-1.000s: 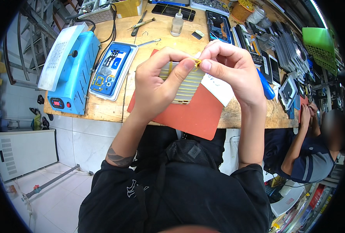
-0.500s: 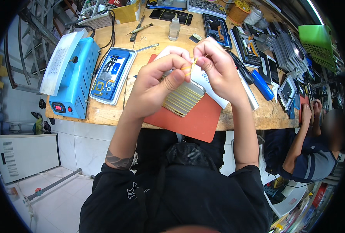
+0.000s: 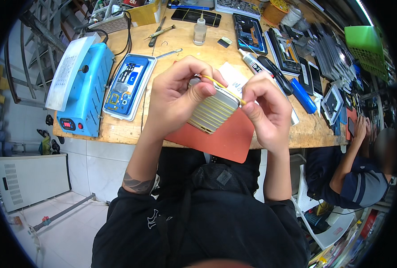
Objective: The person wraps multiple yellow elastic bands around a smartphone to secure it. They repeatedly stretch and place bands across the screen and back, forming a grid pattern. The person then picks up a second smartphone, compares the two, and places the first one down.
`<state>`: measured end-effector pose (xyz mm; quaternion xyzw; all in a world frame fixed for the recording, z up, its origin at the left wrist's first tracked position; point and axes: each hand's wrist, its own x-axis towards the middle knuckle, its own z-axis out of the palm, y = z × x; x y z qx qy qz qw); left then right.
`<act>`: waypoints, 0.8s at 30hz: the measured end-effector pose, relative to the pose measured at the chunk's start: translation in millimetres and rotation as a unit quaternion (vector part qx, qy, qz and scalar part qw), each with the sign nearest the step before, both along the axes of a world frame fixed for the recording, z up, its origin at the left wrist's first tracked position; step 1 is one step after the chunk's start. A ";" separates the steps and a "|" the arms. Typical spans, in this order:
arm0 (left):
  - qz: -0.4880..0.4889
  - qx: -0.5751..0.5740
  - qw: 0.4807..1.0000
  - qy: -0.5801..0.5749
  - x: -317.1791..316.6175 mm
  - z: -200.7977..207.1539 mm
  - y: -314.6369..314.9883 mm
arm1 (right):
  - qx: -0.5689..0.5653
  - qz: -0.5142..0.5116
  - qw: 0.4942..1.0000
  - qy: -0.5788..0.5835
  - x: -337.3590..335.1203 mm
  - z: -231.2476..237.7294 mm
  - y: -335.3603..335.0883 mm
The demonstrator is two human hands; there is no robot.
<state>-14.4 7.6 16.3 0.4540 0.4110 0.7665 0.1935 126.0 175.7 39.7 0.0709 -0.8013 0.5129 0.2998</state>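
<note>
A phone [image 3: 212,115], bound with several parallel yellow rubber bands, is tilted above the red-orange mat [image 3: 220,143]. My left hand [image 3: 177,96] closes around its upper left side, thumb across the face, covering that corner. Another yellow rubber band [image 3: 214,81] stretches along the phone's top edge, from my left fingertips to my right hand [image 3: 267,111]. The right thumb and index finger pinch that band by the phone's upper right corner. Behind the phone lies a white paper [image 3: 231,75] with handwriting, partly covered by my hands.
A blue machine [image 3: 87,89] and an opened blue phone [image 3: 129,85] in a tray stand left. A clear dropper bottle [image 3: 199,33] is at the back. Right lie a white glue tube [image 3: 251,61], a blue cylinder [image 3: 303,96] and stacked phone parts [image 3: 339,56]. A co-worker [image 3: 363,174] sits far right.
My right hand has moved right and down, drawing the rubber band across to the phone's upper right corner. My left hand has shifted slightly left. The glue tube is now uncovered.
</note>
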 end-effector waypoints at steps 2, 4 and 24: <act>0.025 0.023 0.999 0.003 0.3 -2.3 5.6 | 0.048 -0.042 0.998 0.005 8.8 0.1 -4.4; 0.042 0.036 0.998 0.000 0.0 -4.1 8.9 | 0.086 -0.073 0.994 -0.007 16.0 -4.4 -12.0; 0.310 0.049 0.940 -0.130 -15.1 -28.6 -24.2 | 0.278 -0.123 0.949 -0.080 22.3 -69.1 -57.4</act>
